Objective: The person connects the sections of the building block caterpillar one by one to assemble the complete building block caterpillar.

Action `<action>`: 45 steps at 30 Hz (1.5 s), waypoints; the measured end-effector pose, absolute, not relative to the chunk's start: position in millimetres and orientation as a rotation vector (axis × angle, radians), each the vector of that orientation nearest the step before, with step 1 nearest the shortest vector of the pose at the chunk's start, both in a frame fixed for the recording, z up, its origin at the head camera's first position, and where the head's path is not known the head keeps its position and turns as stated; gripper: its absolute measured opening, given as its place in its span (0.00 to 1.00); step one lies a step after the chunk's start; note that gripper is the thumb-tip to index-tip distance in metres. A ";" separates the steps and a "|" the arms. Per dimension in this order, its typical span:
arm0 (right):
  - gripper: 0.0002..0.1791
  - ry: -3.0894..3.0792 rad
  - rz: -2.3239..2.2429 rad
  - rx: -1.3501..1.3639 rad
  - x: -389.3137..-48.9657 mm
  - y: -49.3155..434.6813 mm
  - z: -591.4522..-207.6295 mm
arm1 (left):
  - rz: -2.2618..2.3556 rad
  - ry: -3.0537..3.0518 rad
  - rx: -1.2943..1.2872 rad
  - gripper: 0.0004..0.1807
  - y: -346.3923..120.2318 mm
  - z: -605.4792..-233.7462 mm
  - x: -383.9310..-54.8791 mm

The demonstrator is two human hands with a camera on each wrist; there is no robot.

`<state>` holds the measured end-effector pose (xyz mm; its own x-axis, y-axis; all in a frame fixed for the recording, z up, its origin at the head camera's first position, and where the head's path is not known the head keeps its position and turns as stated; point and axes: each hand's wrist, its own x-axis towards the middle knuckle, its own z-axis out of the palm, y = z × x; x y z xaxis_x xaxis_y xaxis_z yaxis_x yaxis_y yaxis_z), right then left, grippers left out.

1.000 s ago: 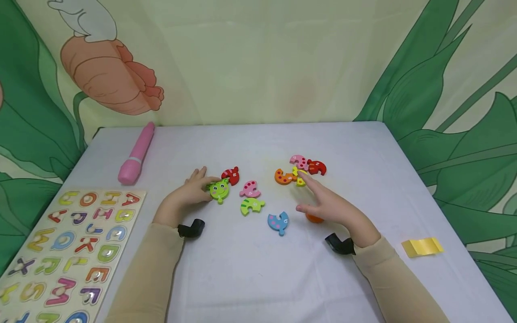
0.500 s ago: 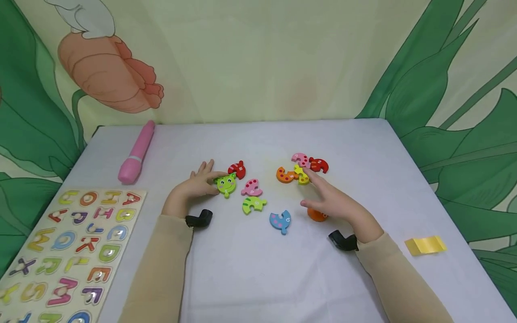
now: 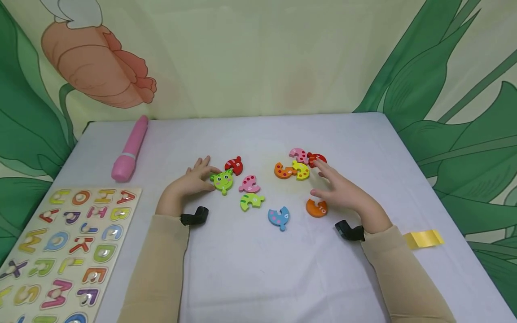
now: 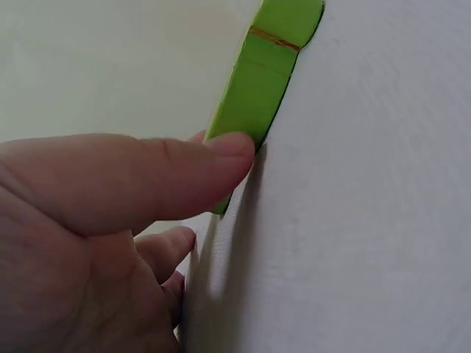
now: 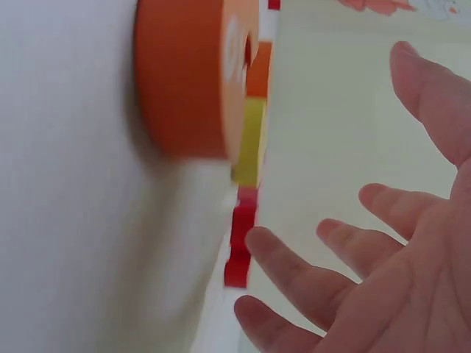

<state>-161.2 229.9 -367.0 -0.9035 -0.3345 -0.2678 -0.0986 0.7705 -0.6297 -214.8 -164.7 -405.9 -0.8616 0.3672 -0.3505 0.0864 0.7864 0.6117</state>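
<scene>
With its thumb and index finger, my left hand (image 3: 190,184) grips the rim of a green smiling-face puzzle piece (image 3: 223,180) on the table. The left wrist view has the thumb (image 4: 184,173) against the edge of that green piece (image 4: 254,95). A red striped piece (image 3: 234,166) touches or nearly touches its top. My right hand (image 3: 349,195), fingers spread and holding nothing, hovers near a red piece (image 3: 317,159) and partly covers it. An orange piece (image 3: 317,208) lies below its thumb. Yellow (image 3: 300,170), orange (image 3: 284,171) and pink (image 3: 298,154) pieces cluster to its left.
Between the hands lie pink (image 3: 249,184), green striped (image 3: 252,201) and blue (image 3: 278,218) pieces. A letter board (image 3: 66,255) and a pink microphone-shaped toy (image 3: 130,150) occupy the left side. Yellow strip (image 3: 424,239) lies by the right sleeve.
My left hand has shifted the green face piece slightly rightward and away, and the red striped piece moved with it. My right hand has moved right, off the yellow piece, uncovering the nearby orange piece.
</scene>
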 end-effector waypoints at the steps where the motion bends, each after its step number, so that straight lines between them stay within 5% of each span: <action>1: 0.47 2.603 -0.901 -0.324 -163.5 232.8 -367.1 | 0.841 2.517 0.333 0.26 -165.0 -405.5 -214.7; 20: 0.35 2.589 -0.844 -0.264 -225.4 266.4 -388.3 | 0.908 2.635 0.243 0.14 -152.5 -412.7 -215.6; 45: 0.37 2.635 -0.830 -0.081 -224.4 259.1 -380.4 | 0.969 2.571 0.246 0.19 -160.1 -408.2 -213.0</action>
